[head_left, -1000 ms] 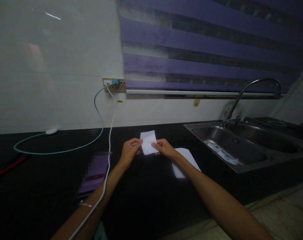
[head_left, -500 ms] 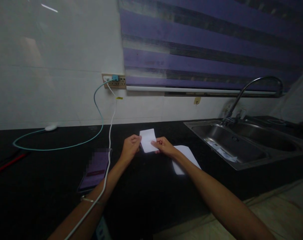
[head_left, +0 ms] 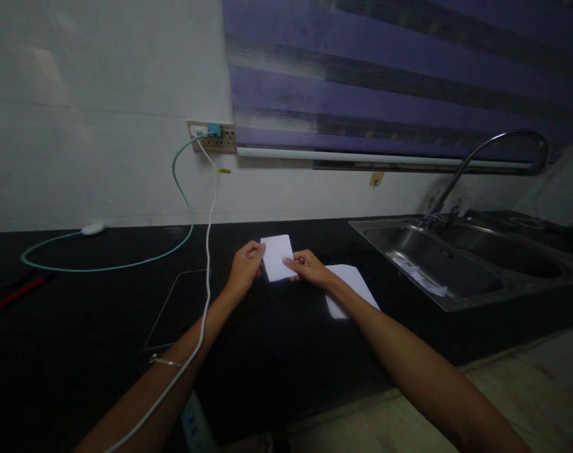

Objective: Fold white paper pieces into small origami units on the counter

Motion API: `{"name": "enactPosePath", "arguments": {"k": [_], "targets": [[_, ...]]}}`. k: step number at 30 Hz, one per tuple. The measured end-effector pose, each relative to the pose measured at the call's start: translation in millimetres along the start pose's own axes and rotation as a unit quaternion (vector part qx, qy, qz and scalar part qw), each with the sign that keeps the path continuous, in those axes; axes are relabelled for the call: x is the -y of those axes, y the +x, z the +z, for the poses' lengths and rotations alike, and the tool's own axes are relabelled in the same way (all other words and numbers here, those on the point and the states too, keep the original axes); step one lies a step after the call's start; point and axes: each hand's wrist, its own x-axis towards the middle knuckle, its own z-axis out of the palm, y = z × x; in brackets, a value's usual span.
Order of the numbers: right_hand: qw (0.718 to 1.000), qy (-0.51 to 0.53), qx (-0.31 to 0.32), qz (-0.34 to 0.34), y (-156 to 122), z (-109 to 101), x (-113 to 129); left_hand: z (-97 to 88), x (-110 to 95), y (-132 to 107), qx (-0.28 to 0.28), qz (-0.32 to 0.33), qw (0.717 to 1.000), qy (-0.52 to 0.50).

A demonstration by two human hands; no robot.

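A small white piece of paper (head_left: 277, 255), roughly rectangular, is held above the dark counter between both hands. My left hand (head_left: 245, 267) pinches its upper left edge between thumb and fingers. At its lower right edge, my right hand (head_left: 309, 268) grips it with the thumb on top and the fingers behind. Larger white paper (head_left: 350, 286) lies flat on the counter, partly covered by my right forearm. Whether the held paper is folded or a stack, I cannot tell.
A dark-screened tablet or phone (head_left: 179, 311) lies left of my left forearm. A white cable (head_left: 208, 251) hangs from the wall socket (head_left: 227, 138) across that forearm. A teal cable (head_left: 107, 269) loops on the counter (head_left: 277, 352). At right is a steel sink (head_left: 437, 255) with white scraps.
The device's screen has gone from lit to dark. The view has tilted slightly downward, shifting the scene up. Both hands keep their hold on the small paper, nearly unchanged.
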Motion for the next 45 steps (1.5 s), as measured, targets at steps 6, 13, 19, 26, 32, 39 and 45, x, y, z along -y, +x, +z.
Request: {"name": "enactPosePath", "arguments": {"k": [6,13,19,26,32,39,45], "targets": [[0.999,-0.033,0.002,0.007,-2,2,6,-0.7,0,-1,-0.003,0.006,1.0,0.015],[0.999,-0.04,0.019,-0.008,-1,1,6,-3.5,4,2,-0.021,0.03,0.999,0.03],[0.998,-0.049,0.023,0.01,-2,2,8,-3.4,4,4,-0.029,-0.002,1.0,0.0],[1.0,-0.002,0.013,0.007,-1,2,7,-4.3,1,4,-0.023,-0.008,0.999,-0.034],[0.998,0.049,-0.037,0.021,4,1,0,-4.8,-3,3,0.033,-0.058,0.994,-0.085],[0.996,0.072,-0.057,-0.005,6,2,1,-4.5,-4,1,0.023,-0.047,0.996,-0.078],[0.989,0.101,-0.102,-0.018,6,4,2,-5.5,-7,-1,0.073,-0.064,0.992,-0.075]]}}
